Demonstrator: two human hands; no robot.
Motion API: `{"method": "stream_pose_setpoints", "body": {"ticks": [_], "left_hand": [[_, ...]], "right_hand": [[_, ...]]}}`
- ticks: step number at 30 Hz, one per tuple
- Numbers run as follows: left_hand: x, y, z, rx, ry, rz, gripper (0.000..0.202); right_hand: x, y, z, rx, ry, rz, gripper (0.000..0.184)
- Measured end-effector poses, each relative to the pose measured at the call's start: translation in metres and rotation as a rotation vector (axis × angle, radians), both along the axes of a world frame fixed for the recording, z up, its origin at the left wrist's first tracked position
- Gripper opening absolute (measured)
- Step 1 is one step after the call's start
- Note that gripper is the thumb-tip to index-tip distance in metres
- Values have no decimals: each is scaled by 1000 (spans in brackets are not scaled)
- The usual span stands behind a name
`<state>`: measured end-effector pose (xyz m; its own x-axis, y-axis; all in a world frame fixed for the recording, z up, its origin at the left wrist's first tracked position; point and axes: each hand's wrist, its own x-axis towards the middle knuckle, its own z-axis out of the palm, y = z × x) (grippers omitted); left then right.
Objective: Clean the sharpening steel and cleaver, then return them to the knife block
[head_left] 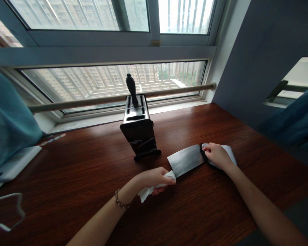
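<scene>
A cleaver (187, 160) with a broad grey metal blade is held over the wooden table, its blade pointing right. My left hand (157, 179) is closed around its handle end, with a crumpled white tissue (147, 193) wrapped between fingers and handle; the handle itself is hidden. At the far end of the blade, my right hand (217, 155) grips a pale cloth with a dark edge (229, 152). The cloth covers that end of the blade. Behind the cleaver stands a black and silver knife block (141, 136), with one black-handled tool (131, 89) upright in its slots.
The reddish-brown wooden table (92, 160) runs up to a barred window (118, 78) with a horizontal pipe (97, 102) across it. On the left are a blue curtain (10, 112), a white device (17, 164) and a white cable-like loop (20, 208).
</scene>
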<state>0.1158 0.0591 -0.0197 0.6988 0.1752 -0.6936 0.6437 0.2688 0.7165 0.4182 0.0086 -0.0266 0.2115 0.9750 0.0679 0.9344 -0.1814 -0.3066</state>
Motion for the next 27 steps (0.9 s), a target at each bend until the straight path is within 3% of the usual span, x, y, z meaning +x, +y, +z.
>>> {"method": "stream_pose_setpoints", "body": {"ticks": [27], "left_hand": [[0, 0, 2, -3, -12, 0, 33]], "right_hand": [[1, 0, -1, -1, 15, 5, 29]]}}
